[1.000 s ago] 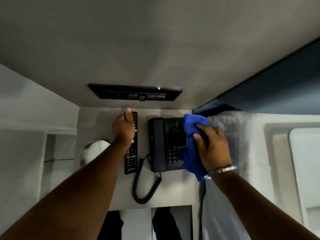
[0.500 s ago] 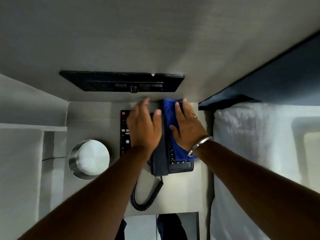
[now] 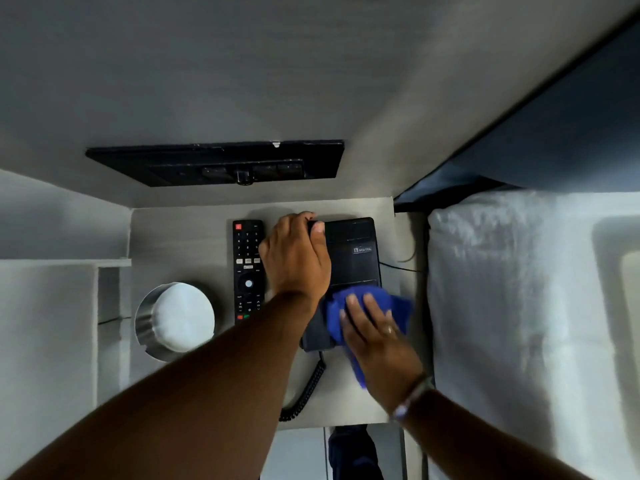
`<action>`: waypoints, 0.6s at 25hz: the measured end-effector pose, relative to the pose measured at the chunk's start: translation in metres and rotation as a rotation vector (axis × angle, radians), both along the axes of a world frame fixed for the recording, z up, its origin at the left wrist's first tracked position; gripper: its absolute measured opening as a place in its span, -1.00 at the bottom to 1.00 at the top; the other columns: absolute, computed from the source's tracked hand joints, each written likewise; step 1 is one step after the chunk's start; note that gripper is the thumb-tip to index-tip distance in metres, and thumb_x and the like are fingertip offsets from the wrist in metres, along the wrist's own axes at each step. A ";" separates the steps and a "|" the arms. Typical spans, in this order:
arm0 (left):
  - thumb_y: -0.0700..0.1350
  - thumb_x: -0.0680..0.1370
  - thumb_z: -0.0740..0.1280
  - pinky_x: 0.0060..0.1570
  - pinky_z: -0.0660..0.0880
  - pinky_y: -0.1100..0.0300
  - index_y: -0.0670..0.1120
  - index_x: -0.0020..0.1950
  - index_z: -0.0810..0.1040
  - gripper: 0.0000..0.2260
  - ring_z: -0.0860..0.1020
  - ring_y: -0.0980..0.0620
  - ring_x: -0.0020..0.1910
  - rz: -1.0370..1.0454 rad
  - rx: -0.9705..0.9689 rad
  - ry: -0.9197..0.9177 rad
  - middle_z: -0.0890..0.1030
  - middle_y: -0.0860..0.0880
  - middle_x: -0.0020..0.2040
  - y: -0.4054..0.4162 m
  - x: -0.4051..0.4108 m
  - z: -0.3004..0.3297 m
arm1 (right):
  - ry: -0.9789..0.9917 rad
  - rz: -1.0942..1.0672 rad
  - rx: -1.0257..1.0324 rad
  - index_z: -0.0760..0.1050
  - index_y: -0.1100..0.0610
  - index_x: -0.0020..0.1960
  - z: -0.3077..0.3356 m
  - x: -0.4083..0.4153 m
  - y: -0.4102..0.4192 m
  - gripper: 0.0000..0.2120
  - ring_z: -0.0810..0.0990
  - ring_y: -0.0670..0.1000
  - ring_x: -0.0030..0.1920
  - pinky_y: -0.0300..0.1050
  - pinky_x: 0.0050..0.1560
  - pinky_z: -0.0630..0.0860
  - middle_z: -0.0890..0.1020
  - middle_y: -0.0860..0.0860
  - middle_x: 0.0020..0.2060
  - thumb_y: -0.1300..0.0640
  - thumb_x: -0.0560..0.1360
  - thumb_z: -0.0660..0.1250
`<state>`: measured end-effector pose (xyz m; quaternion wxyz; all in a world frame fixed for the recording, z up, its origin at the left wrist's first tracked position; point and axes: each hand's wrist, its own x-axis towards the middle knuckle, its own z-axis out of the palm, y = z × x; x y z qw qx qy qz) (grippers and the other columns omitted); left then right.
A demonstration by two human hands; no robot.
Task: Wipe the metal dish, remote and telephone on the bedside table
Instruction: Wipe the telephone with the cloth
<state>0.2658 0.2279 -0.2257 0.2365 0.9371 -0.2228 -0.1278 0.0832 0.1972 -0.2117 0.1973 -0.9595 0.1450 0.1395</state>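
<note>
A black telephone point(image 3: 356, 258) sits on the pale bedside table point(image 3: 180, 233). My left hand point(image 3: 296, 258) is closed over the handset on the phone's left side. My right hand point(image 3: 375, 334) presses a blue cloth point(image 3: 398, 306) onto the keypad at the phone's near end. The black remote point(image 3: 246, 271) lies flat just left of the phone, partly under my left hand's edge. The round metal dish point(image 3: 173, 320) stands at the table's near left, with something white inside. The coiled cord point(image 3: 304, 393) trails off the phone toward the front edge.
A black switch panel point(image 3: 218, 162) is set in the wall behind the table. A bed with white linen point(image 3: 519, 306) lies close on the right, and a thin cable point(image 3: 398, 268) runs from the phone toward it. A lower shelf point(image 3: 62, 299) sits to the left.
My right hand has slid the blue cloth from the far end of the phone down to its near end. My left hand has shifted onto the handset and curled around it.
</note>
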 end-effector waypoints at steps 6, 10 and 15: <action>0.13 0.61 -0.02 0.10 0.37 -0.04 -0.09 0.22 0.53 -0.54 0.51 -0.12 0.13 -0.017 0.043 -0.002 0.57 -0.10 0.15 -0.002 -0.001 -0.003 | 0.119 -0.138 0.112 0.59 0.19 0.17 0.022 -0.077 0.012 -0.55 0.67 0.26 -0.10 0.05 -0.24 0.65 0.65 0.22 0.04 0.29 0.32 0.18; 0.14 0.60 -0.02 0.11 0.37 -0.07 -0.08 0.23 0.52 -0.53 0.50 -0.13 0.14 -0.025 0.055 0.017 0.56 -0.11 0.16 -0.001 -0.001 0.000 | 0.024 -0.434 0.047 0.42 0.19 0.34 0.043 -0.018 -0.019 -0.31 0.57 0.30 -0.04 0.10 -0.24 0.62 0.55 0.31 0.10 0.42 0.23 0.43; 0.14 0.59 -0.01 0.10 0.39 -0.07 -0.07 0.23 0.52 -0.54 0.51 -0.13 0.12 -0.017 0.030 -0.001 0.57 -0.11 0.14 -0.001 -0.001 -0.003 | -0.029 -0.333 -0.212 0.25 0.10 0.42 0.019 0.096 -0.072 -0.43 0.42 0.26 0.13 0.15 0.07 0.49 0.41 0.23 0.20 0.20 0.45 0.32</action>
